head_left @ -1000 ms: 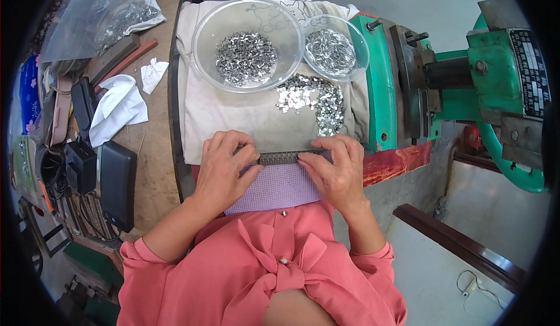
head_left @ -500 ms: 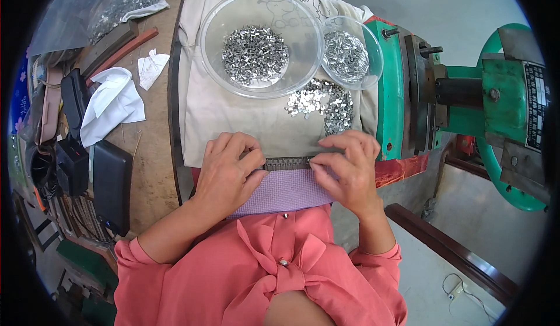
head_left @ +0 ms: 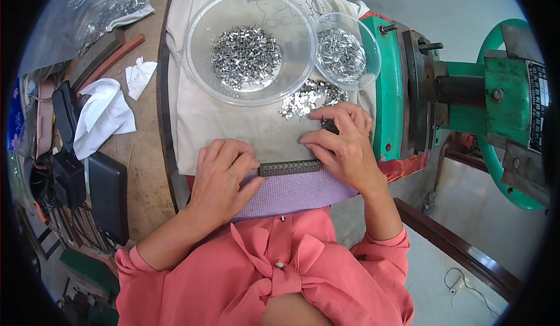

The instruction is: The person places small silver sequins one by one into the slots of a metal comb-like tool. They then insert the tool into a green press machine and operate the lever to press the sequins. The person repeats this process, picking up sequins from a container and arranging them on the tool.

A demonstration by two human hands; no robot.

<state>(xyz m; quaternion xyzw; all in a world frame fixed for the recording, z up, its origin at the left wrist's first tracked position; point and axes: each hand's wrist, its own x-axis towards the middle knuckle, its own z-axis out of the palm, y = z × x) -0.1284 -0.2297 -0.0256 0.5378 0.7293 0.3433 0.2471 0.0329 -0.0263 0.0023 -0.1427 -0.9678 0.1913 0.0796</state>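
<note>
My left hand (head_left: 221, 171) grips the left end of a dark, narrow metal strip (head_left: 291, 167) with a row of slots or teeth along it. The strip lies at the near edge of the pale cloth, beside a purple checked cloth (head_left: 291, 193). My right hand (head_left: 347, 142) is off the strip, over the near side of a loose pile of small shiny metal pieces (head_left: 303, 101). Its thumb and forefinger are apart, with nothing visible pinched between them. Part of the pile is hidden under that hand.
A large clear tub (head_left: 195, 63) and a smaller clear bowl (head_left: 376, 63) hold small metal parts at the back. On the right stands a green machine (head_left: 507, 95) with a handwheel. White paper (head_left: 108, 119) and a black case (head_left: 108, 192) lie on the wooden bench at left.
My right hand has left the strip's right end and moved away from me to the metal pieces. My left hand stays at the strip's left end. The whole view has shifted slightly.
</note>
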